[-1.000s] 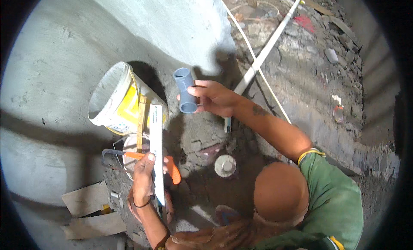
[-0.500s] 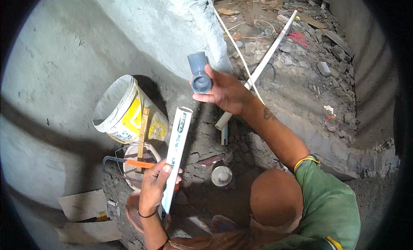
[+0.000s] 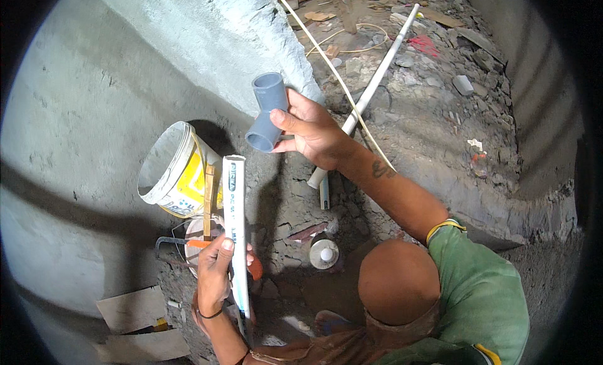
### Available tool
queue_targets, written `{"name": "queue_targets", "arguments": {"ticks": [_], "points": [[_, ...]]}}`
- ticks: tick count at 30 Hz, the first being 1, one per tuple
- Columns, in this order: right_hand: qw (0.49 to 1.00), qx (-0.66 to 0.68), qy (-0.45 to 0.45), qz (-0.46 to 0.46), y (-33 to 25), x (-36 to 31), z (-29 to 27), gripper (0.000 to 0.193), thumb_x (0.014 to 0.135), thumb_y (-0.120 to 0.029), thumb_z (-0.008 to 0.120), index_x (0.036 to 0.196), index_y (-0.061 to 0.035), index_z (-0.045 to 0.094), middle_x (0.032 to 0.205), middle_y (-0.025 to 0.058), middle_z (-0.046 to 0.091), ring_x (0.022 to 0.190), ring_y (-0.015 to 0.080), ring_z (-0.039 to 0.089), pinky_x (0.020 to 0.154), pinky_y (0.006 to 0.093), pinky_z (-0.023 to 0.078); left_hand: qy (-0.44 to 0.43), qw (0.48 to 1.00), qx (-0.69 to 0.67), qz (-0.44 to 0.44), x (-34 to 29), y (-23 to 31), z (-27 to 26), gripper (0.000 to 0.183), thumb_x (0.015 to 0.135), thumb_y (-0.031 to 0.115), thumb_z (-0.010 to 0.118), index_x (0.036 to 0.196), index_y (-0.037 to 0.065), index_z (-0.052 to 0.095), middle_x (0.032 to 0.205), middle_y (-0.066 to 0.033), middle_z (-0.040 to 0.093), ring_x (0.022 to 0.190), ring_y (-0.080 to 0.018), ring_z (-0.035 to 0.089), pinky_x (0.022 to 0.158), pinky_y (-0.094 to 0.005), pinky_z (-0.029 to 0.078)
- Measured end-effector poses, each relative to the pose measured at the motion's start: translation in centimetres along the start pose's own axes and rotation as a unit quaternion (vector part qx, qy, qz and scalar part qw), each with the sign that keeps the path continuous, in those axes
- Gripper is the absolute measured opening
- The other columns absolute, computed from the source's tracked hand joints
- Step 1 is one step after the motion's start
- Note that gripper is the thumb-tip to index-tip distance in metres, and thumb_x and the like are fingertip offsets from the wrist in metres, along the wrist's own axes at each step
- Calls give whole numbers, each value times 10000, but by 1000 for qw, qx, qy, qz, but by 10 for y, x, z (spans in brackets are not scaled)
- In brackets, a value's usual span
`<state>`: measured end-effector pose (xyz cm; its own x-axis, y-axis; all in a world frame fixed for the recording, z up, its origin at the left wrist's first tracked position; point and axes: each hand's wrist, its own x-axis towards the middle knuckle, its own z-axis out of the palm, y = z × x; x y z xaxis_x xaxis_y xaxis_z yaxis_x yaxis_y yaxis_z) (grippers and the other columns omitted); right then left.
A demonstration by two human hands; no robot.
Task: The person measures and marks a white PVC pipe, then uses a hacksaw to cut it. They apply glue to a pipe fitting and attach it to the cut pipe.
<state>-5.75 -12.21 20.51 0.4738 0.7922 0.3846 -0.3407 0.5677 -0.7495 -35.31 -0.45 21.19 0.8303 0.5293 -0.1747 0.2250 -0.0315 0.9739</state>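
My left hand (image 3: 214,274) is closed around a white plastic pipe (image 3: 239,208), which stands nearly upright with its cut end at the top. Up and to the right of it, my right hand (image 3: 312,128) grips a grey pipe elbow (image 3: 271,102) between thumb and fingers. Both open mouths of the elbow show, one at the top and one low on the left. A gap separates the elbow from the pipe's upper end. Beside my left hand a hacksaw (image 3: 200,244) with an orange part lies across a pale bucket, partly hidden by the hand and pipe.
A white and yellow bucket (image 3: 168,161) leans by the left wall, a wooden stick (image 3: 208,202) in front of it. A round tin with a white cap (image 3: 324,255) sits on the dirt floor. One long white pipe (image 3: 383,73) lies over rubble; cardboard pieces (image 3: 132,310) lie lower left.
My right hand has turned the elbow so both mouths show, and shifted slightly left. The pipe in my left hand has moved left and become more upright. The whole view has shifted a little.
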Motion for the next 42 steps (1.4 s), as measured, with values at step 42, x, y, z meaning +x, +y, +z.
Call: {"name": "queue_targets", "arguments": {"ticks": [42], "points": [[921, -357, -54, -146, 14, 13, -9, 592, 892, -352, 736, 1315, 27, 568, 1017, 138, 694, 885, 163, 650, 811, 308, 519, -44, 998, 10, -48, 14, -33, 7, 431, 1026, 339, 581, 1247, -29, 623, 944, -83, 693, 796, -130, 658, 738, -266, 534]]}}
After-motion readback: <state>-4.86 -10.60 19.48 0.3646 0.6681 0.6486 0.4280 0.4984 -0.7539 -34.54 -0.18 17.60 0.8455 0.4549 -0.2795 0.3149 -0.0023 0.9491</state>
